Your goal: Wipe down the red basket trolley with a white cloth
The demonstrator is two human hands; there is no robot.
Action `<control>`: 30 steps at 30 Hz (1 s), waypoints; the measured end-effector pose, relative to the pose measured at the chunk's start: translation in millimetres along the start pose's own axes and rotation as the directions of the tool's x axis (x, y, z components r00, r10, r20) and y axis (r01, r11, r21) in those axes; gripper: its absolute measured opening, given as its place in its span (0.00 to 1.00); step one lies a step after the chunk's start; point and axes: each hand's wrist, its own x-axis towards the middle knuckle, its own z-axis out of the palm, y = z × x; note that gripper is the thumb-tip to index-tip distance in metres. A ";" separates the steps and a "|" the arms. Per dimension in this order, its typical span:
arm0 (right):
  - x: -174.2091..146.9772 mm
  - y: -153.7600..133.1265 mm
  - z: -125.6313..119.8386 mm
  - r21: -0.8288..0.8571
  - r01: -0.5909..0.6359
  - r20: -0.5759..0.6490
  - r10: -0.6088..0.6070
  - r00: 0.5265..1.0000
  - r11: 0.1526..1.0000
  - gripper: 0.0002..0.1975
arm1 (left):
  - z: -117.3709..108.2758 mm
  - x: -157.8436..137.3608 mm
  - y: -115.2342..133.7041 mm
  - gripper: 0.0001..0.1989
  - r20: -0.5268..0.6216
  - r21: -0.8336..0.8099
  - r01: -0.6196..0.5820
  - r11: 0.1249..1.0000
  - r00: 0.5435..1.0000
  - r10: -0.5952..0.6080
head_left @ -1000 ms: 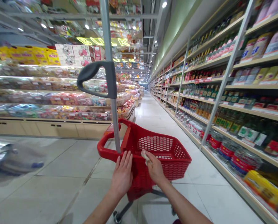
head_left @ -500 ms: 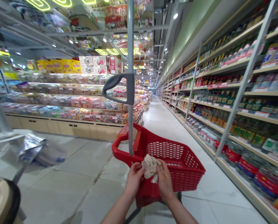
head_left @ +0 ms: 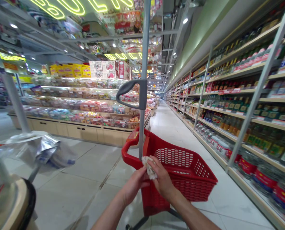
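Observation:
Both hands meet at a crumpled white cloth (head_left: 150, 169), spotted with faint marks, in front of the red shopping basket cart (head_left: 192, 188). My right hand (head_left: 162, 179) closes over the cloth from above and the right. On its left side, my left hand (head_left: 135, 182) pinches the cloth with bent fingers; some fingertips are hidden. The cart's basket has perforated walls. Its red handle (head_left: 126, 151) lies just beyond my hands, to the left. Behind them rises a grey pole (head_left: 142, 134) carrying a dark grey loop grip (head_left: 143, 95).
Tall shelves (head_left: 248, 118) of bottles and jars line the right side. A tiered bulk display (head_left: 85, 105) of packaged goods stands ahead left. At the near left are a silver-and-white bag (head_left: 49, 148) and a beige, black-rimmed edge (head_left: 25, 204). An aisle (head_left: 158, 118) runs ahead.
The cloth is bunched smaller, and my right hand has moved up and left over it. The cart and surroundings sit slightly further right and lower in view.

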 end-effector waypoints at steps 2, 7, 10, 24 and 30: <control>50.7 -5.7 -14.3 -0.049 0.137 -0.057 -0.139 0.989 0.989 0.22 | -20.4 2.0 13.2 0.21 -0.117 0.298 -0.118 0.947 0.980 0.160; 157.2 -9.9 -27.4 -0.358 0.279 -0.199 -0.364 0.910 0.891 0.18 | -57.1 18.6 13.2 0.29 -0.038 0.980 -0.079 0.185 0.830 0.557; 135.0 1.5 -9.6 -0.410 0.437 -0.015 -0.484 0.875 0.801 0.16 | -65.6 24.5 1.4 0.35 0.073 0.994 -0.027 -0.107 0.890 0.450; 5.6 20.4 40.4 -0.308 0.164 -0.060 -0.191 0.980 0.937 0.21 | -73.4 26.8 2.0 0.33 0.165 0.978 -0.081 -0.194 0.868 0.468; -44.2 23.8 50.7 -0.299 0.155 0.164 -0.109 0.980 0.942 0.20 | -78.5 29.9 5.2 0.33 0.183 0.974 -0.095 -0.204 0.861 0.475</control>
